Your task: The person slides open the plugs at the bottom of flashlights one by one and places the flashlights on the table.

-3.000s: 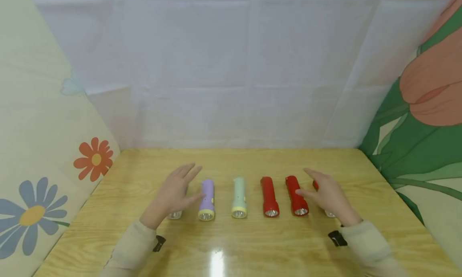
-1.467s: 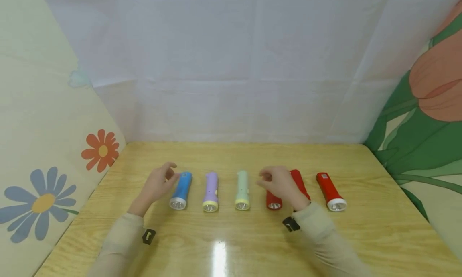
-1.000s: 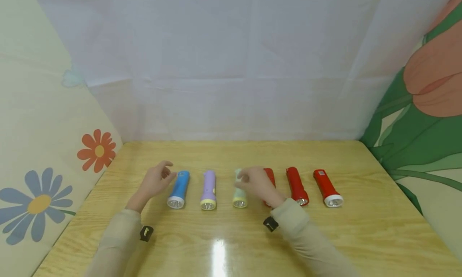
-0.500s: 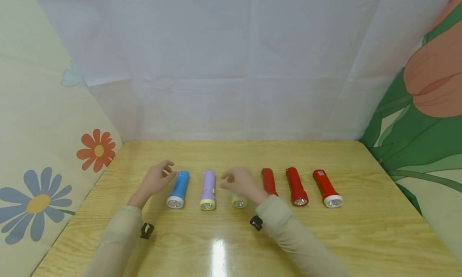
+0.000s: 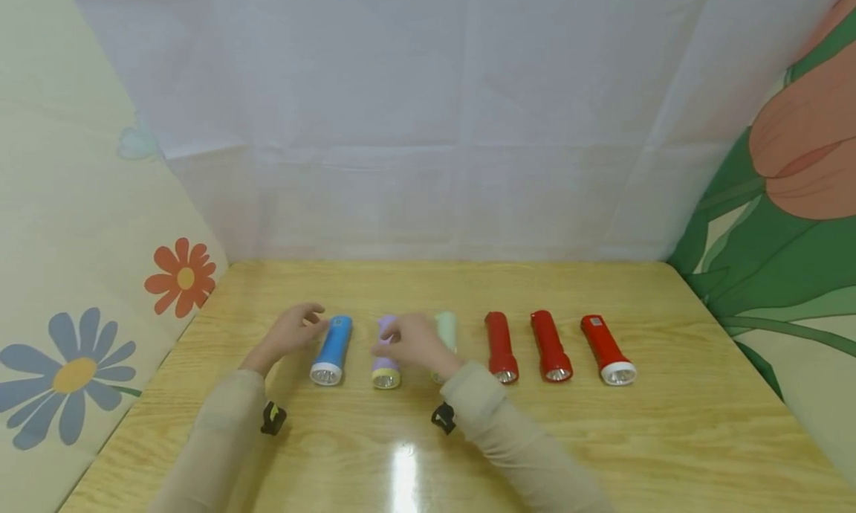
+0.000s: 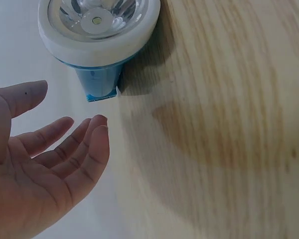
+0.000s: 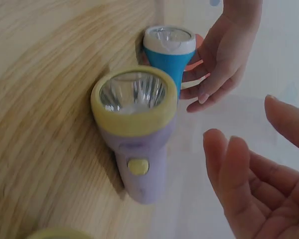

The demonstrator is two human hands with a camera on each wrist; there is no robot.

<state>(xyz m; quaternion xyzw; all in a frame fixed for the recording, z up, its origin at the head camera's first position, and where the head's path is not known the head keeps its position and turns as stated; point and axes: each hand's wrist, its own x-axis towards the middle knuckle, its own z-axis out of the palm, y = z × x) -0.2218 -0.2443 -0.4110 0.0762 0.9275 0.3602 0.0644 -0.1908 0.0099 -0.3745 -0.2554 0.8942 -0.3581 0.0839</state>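
Several flashlights lie in a row on the wooden table, lens ends toward me. My left hand (image 5: 289, 333) hovers just left of the blue flashlight (image 5: 332, 349), fingers loosely bent and holding nothing; in the left wrist view its white head (image 6: 99, 55) is above the fingers. Over the purple flashlight (image 5: 386, 375) hangs my right hand (image 5: 416, 340), relaxed and apart from it in the right wrist view, where its yellow rim and button show. The right hand and wrist partly cover the mint flashlight (image 5: 446, 327). Farther right lie two red flashlights (image 5: 501, 349) and a red one with a white head (image 5: 610, 353).
The wooden table (image 5: 669, 439) runs back to a white cloth (image 5: 361, 126). Flower-patterned cloths (image 5: 60, 201) hang at both sides. A black wrist strap piece (image 5: 273, 418) shows by each cuff.
My right hand has swept leftward from the right end of the row, passing over the red and mint flashlights to the purple one. The left hand drew slightly left, then stayed. The flashlights keep their places.
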